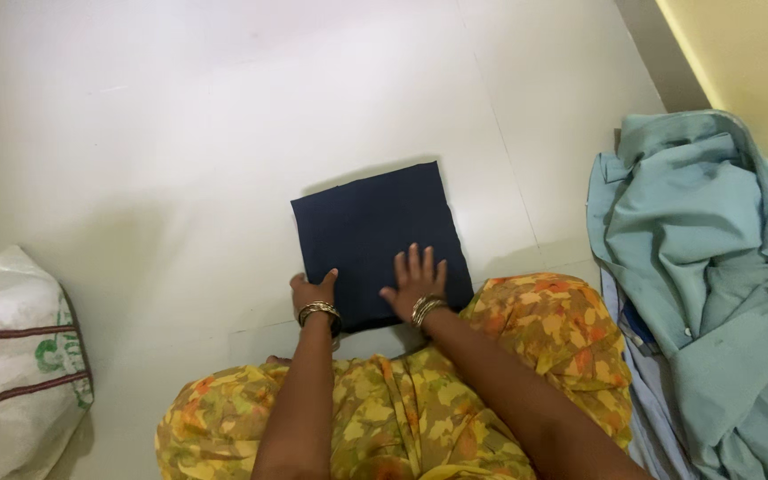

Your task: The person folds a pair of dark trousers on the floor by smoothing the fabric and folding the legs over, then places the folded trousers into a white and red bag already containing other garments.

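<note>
A dark navy cloth (375, 222), folded into a neat square, lies flat on the pale tiled floor (180, 133) in front of my knees. My right hand (415, 277) rests palm down on its near right part, fingers spread. At the cloth's near left edge my left hand (313, 290) curls its fingers around the corner, thumb on top. Both wrists carry gold bangles. My legs, in a yellow and orange floral garment (402, 418), are folded under me.
A heap of crumpled light teal-blue clothes (713, 267) lies on the floor at my right, against a yellow wall (757, 53). A white woven sack (11, 356) with red and green print sits at the lower left.
</note>
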